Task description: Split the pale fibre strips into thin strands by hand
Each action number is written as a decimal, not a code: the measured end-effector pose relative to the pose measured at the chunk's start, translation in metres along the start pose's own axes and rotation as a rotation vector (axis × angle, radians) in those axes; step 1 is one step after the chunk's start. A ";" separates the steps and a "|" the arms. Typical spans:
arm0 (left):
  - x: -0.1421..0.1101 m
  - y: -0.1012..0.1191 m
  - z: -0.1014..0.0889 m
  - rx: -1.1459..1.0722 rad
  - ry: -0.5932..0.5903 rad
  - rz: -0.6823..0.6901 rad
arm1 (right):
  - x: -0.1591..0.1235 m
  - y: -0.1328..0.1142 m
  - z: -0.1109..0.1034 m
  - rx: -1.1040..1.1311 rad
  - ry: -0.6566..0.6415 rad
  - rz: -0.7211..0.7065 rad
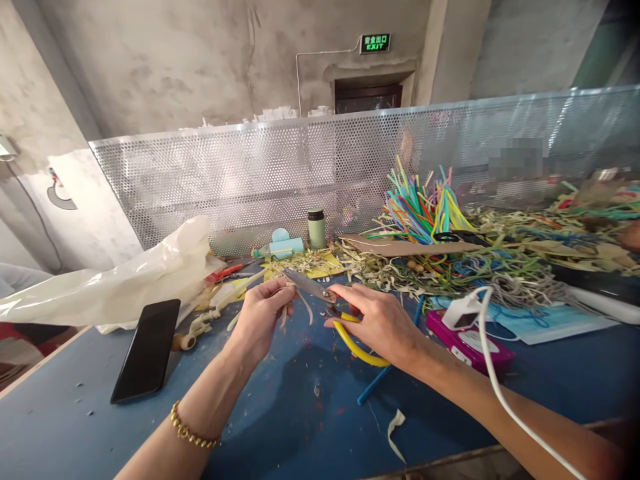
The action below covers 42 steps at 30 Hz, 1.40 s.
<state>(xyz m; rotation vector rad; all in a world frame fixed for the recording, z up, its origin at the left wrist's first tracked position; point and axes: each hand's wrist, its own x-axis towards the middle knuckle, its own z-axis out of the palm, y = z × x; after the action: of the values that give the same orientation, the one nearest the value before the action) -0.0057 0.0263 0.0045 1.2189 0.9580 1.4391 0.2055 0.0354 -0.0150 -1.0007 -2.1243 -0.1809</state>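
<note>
My right hand (379,323) grips yellow-handled scissors (320,295), blades pointing left and up over the blue table (280,413). My left hand (263,315) is pinched on a thin pale strip (306,305) held right at the blades. A gold bracelet sits on my left wrist. A heap of pale strip offcuts (380,270) lies just behind the hands.
A black phone (147,350) lies at the left beside a white plastic bag (125,280). A pink device (470,340) with a white cable sits at the right. Coloured strips (425,207), a green bottle (317,228) and a perforated metal screen (300,167) stand behind.
</note>
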 end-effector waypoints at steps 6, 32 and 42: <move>0.000 0.000 0.002 -0.110 -0.020 -0.025 | 0.009 0.009 -0.007 0.197 0.110 0.258; 0.001 0.001 -0.004 -0.152 -0.001 -0.025 | -0.010 0.022 -0.015 -0.467 0.106 -0.161; 0.001 0.002 -0.003 -0.150 0.013 -0.037 | -0.011 0.021 -0.016 -0.487 0.104 -0.181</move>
<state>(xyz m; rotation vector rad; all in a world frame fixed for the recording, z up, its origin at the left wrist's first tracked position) -0.0089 0.0271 0.0062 1.0781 0.8607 1.4636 0.2345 0.0365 -0.0155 -1.0369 -2.1178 -0.8532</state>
